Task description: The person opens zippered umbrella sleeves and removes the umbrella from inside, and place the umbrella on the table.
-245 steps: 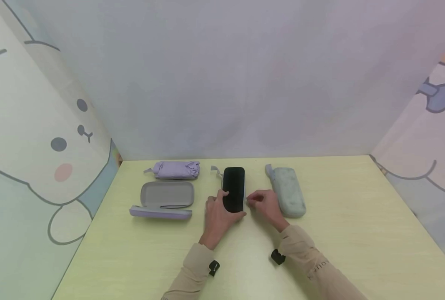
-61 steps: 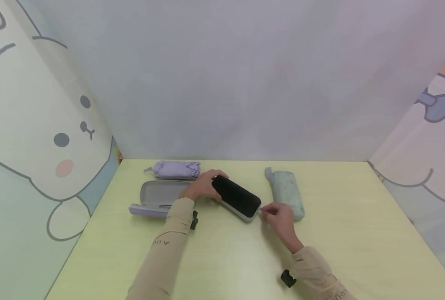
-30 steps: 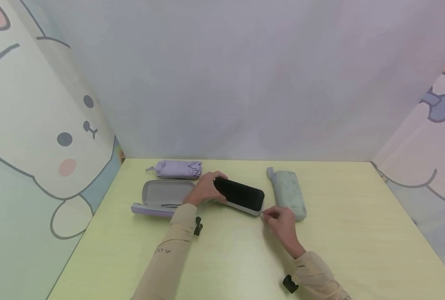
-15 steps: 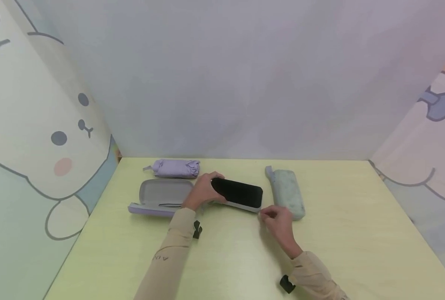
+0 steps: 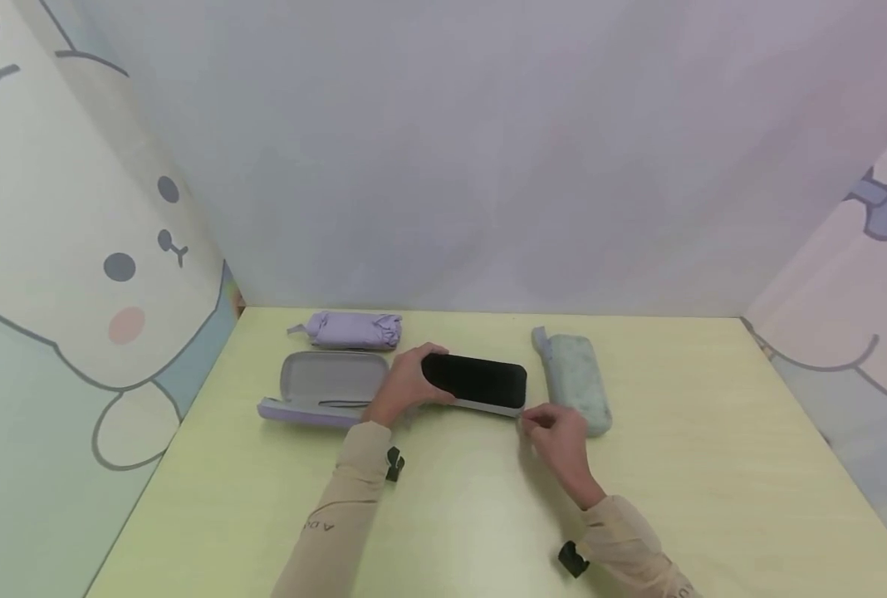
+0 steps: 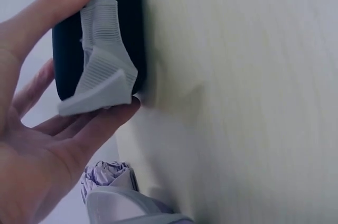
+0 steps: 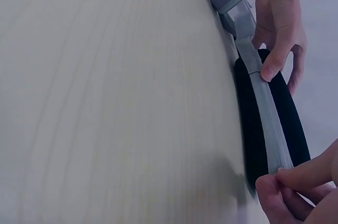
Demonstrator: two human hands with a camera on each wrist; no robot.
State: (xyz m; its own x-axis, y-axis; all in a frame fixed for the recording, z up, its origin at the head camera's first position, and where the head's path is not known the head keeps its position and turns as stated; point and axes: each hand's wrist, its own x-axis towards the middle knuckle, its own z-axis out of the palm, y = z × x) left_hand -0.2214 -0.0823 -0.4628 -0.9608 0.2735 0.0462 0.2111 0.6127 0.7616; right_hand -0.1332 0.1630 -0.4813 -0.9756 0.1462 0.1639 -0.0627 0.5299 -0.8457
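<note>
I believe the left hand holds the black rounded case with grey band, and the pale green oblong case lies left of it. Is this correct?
Wrong side: the head view shows the pale green oblong case lying right of the black rounded case. The left hand does hold the latter.

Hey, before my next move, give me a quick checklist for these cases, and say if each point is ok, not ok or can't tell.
1. Black case steadied: ok, the left hand grips it at the end with the grey tab.
2. Grip on the zip: ok, the right hand pinches at the grey zip strip, near the other end.
3. Zip fully closed: cannot tell, no slider can be made out at the pinch.
4. Purple case shut: not ok, it lies open on the left.
5. Right hand free of the green case: cannot tell, they overlap in the head view.
</note>
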